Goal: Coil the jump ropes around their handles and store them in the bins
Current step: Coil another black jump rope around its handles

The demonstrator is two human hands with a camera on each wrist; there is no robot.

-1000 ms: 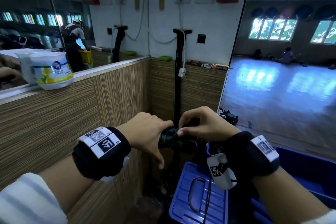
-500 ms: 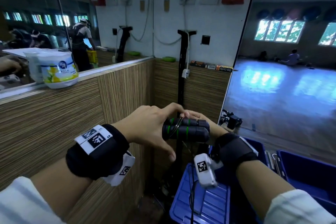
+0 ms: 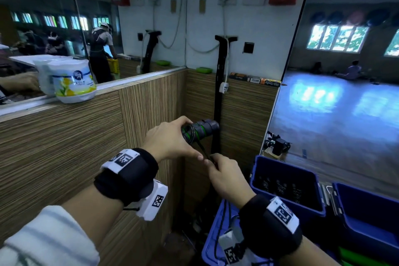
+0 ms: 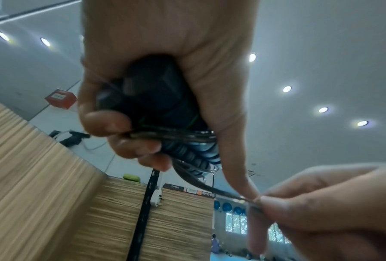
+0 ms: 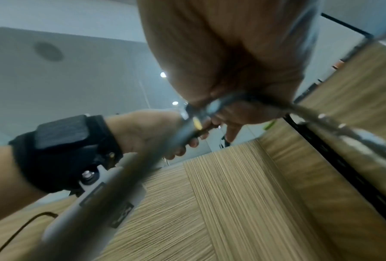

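My left hand [image 3: 172, 139] grips a pair of black jump rope handles with green rings [image 3: 200, 130], held level at chest height in front of the wood-panelled corner. Loops of dark rope [image 4: 176, 134] lie round the handles near my fingers. Just below, my right hand [image 3: 224, 174] pinches the rope [image 3: 205, 153] between thumb and fingertips, and the strand runs taut up to the handles. In the right wrist view the rope [image 5: 212, 106] passes through my right hand's curled fingers. The rest of the rope hangs down toward a blue bin lid [image 3: 212, 233].
Open blue bins [image 3: 287, 170] [image 3: 367, 201] stand at the lower right, the nearer one holding dark handles. A black upright post [image 3: 220, 93] rises in the corner behind my hands. A white tub [image 3: 73, 82] sits on the ledge to the left, under a mirror.
My right hand has left the handles and dropped below them, pulling the rope down and taut. The left hand keeps its hold on the handles, which now stick out to the right.
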